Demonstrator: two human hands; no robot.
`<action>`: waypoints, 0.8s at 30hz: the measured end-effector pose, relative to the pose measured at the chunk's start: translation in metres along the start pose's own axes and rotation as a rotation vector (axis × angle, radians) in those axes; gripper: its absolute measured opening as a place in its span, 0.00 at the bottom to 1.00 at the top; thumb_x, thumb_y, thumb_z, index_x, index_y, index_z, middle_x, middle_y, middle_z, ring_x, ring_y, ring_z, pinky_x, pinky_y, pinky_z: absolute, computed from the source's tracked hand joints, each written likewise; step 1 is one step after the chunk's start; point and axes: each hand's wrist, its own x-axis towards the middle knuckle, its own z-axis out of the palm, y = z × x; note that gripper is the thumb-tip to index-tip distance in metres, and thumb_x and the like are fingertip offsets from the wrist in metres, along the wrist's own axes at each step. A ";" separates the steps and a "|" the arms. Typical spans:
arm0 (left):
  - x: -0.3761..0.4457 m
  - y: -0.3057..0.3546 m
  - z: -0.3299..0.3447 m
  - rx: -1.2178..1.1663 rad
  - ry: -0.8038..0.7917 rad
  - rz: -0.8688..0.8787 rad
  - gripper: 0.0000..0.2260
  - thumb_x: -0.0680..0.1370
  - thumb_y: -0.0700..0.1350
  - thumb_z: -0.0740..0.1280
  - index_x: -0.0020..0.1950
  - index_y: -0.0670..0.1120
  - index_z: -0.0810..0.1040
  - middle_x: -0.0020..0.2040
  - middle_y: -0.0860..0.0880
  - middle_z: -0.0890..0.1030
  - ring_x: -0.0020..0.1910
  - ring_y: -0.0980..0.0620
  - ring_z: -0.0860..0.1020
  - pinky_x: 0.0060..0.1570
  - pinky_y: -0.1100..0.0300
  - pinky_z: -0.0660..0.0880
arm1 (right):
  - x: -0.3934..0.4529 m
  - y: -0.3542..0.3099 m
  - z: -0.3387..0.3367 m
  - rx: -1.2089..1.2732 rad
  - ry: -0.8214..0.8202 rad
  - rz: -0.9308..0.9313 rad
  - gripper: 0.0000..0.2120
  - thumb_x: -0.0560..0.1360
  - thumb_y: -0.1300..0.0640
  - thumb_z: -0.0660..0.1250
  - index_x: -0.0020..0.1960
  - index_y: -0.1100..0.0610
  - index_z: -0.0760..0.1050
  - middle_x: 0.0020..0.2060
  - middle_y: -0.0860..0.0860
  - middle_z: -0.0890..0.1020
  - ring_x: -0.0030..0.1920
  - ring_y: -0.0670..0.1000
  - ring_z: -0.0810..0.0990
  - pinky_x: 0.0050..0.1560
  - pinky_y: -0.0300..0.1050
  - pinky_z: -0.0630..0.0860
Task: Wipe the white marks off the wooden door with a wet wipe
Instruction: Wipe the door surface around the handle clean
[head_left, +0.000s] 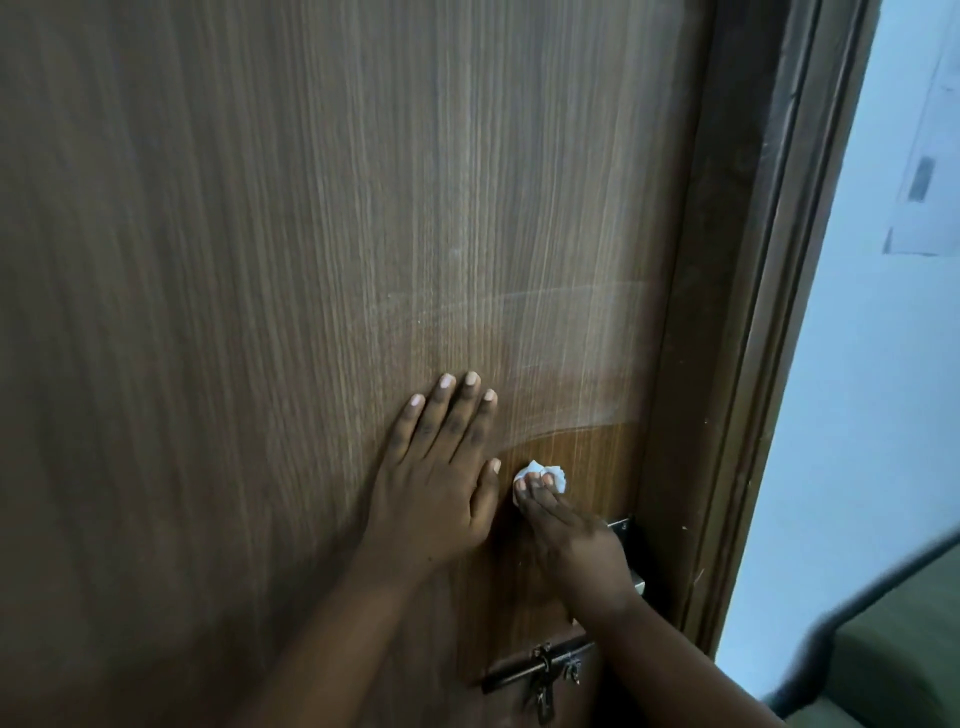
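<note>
A wooden door (260, 260) with vertical grain fills most of the view, and a whitish haze of white marks (519, 249) runs in streaks down its right half, from about twelve o'clock to the centre. At about five o'clock from the centre, a curved edge separates the hazy area from a darker, glossier brown patch (576, 452) of the door below it. The left hand (441, 467) lies flat against the door just left of that patch, fingers straight and slightly spread, pointing toward twelve o'clock, thumb out toward three o'clock; its grip is open and holds nothing. Just beside its thumb, at three o'clock of it, the right hand (566, 535) presses a crumpled white wet wipe (540, 475) against the door inside the dark patch, its fingertips bent over the wad, so its grip is closed on the wipe. At four o'clock of the right hand a metal lock plate (626, 530) shows partly behind the wrist. Lower, near six o'clock of the view, a dark sliding bolt latch (540, 670) is fixed across the door. The brown door frame (753, 312) runs along the right, and beyond it, at three o'clock, is a pale wall (883, 389).
</note>
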 end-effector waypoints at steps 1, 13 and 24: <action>-0.003 -0.001 -0.002 0.001 -0.023 -0.004 0.27 0.77 0.52 0.58 0.74 0.44 0.65 0.76 0.44 0.65 0.77 0.47 0.59 0.76 0.48 0.53 | 0.002 0.000 -0.003 -0.005 -0.026 -0.002 0.18 0.68 0.67 0.72 0.57 0.63 0.79 0.55 0.58 0.82 0.54 0.54 0.82 0.39 0.44 0.83; -0.048 -0.007 -0.056 0.194 -0.316 -0.199 0.29 0.76 0.54 0.54 0.74 0.42 0.66 0.75 0.43 0.67 0.76 0.43 0.62 0.74 0.47 0.51 | 0.015 0.000 -0.045 -0.008 -0.213 0.056 0.13 0.78 0.57 0.61 0.61 0.54 0.77 0.53 0.51 0.84 0.39 0.56 0.84 0.30 0.45 0.75; -0.154 0.065 -0.123 0.325 -0.548 -0.480 0.32 0.73 0.55 0.51 0.70 0.38 0.71 0.71 0.38 0.71 0.72 0.38 0.67 0.71 0.41 0.63 | -0.060 -0.016 -0.089 0.274 -0.095 -0.104 0.09 0.70 0.60 0.71 0.50 0.57 0.82 0.57 0.55 0.82 0.60 0.55 0.79 0.60 0.51 0.75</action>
